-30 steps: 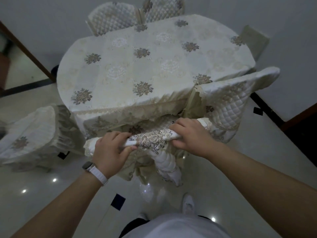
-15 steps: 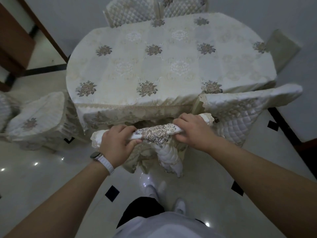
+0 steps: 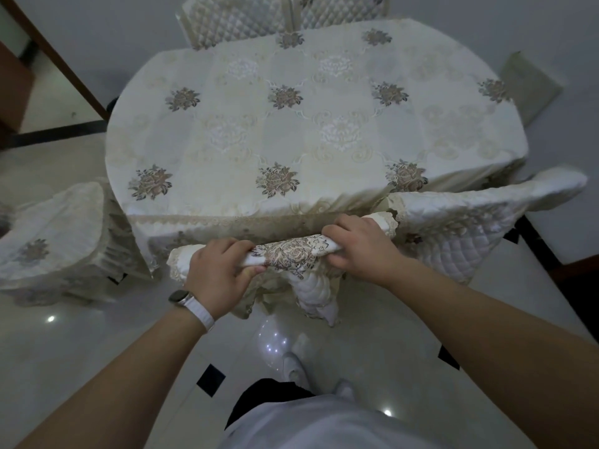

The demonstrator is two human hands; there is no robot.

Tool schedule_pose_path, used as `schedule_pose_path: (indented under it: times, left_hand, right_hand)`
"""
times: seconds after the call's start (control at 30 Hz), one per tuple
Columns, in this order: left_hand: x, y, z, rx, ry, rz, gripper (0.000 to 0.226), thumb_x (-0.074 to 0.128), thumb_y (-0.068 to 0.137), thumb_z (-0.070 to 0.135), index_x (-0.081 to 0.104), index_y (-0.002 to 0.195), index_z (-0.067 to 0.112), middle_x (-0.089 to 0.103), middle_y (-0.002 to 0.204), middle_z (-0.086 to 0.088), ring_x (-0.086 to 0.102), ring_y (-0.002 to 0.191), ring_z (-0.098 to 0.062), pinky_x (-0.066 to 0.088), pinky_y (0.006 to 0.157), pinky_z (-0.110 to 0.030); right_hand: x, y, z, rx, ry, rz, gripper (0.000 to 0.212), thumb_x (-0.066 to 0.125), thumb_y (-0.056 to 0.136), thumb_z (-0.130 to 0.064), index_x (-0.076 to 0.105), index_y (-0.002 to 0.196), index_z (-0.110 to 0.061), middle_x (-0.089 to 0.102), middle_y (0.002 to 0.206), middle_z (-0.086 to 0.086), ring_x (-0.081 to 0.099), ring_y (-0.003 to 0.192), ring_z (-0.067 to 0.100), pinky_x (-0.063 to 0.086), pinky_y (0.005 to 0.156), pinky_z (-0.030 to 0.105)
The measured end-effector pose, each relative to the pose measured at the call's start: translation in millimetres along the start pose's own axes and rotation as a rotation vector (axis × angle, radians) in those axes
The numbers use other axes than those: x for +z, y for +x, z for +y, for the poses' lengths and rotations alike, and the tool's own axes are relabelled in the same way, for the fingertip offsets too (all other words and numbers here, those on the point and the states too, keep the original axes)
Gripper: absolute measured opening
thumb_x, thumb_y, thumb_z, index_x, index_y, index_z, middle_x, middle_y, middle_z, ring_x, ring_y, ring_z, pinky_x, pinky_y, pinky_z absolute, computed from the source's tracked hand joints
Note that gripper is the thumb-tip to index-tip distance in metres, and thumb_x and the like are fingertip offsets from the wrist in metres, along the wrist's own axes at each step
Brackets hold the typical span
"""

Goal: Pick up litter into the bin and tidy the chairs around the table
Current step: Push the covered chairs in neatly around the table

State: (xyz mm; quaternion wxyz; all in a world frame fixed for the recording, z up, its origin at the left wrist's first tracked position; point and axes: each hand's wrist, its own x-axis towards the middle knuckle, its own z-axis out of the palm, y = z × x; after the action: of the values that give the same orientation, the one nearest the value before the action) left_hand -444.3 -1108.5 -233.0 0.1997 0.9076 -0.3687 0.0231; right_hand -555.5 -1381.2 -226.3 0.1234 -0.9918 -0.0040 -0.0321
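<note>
Between left hand and right hand, both curled round it: chair top rail, soft loose cover, frame probably heavy.

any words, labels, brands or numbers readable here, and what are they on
No readable text anywhere in this view.
tablecloth: flower patterns only, no words.
chair cover, gripped by left hand and right hand: embroidered flowers only.
watch on the left wrist: face dark, nothing legible.
</note>
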Motion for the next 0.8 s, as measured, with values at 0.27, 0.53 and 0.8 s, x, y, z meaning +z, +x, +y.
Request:
schedule_pose_path:
  times: [0.27,0.53,0.8]
  left_hand:
    - [8.1,19.4,-5.6,-0.002,-0.013,-0.005,0.051,0.054,0.078,0.063,0.070,0.103,0.022,0.065,0.093,0.001,0.060,0.084,-0.028,0.049,0.074,-0.044]
    - [8.8,28.3,-6.5,-0.072,0.034,-0.047,0.057,0.050,0.077,0.067,0.070,0.108,0.024,0.067,0.100,0.000,0.062,0.090,-0.029,0.050,0.076,-0.045]
    - [12.1,32.5,1.7,-0.119,0.061,-0.080,0.051,0.057,0.076,0.061,0.070,0.108,0.023,0.067,0.100,-0.002,0.062,0.092,-0.031,0.051,0.076,-0.047]
  right_hand:
    - [7.2,18.7,15.6,-0.007,0.016,0.003,0.046,0.064,0.073,-0.041,0.058,0.113,-0.019,0.057,0.094,0.005,0.057,0.084,0.029,0.035,0.071,0.033]
    - [8.3,26.9,20.6,-0.028,0.028,-0.002,0.047,0.053,0.074,-0.044,0.061,0.111,-0.018,0.057,0.099,0.004,0.056,0.089,0.028,0.038,0.074,0.036]
    - [8.9,32.3,33.2,-0.066,0.055,-0.005,0.047,0.074,0.073,-0.035,0.062,0.116,-0.019,0.057,0.107,0.005,0.057,0.096,0.029,0.040,0.078,0.039]
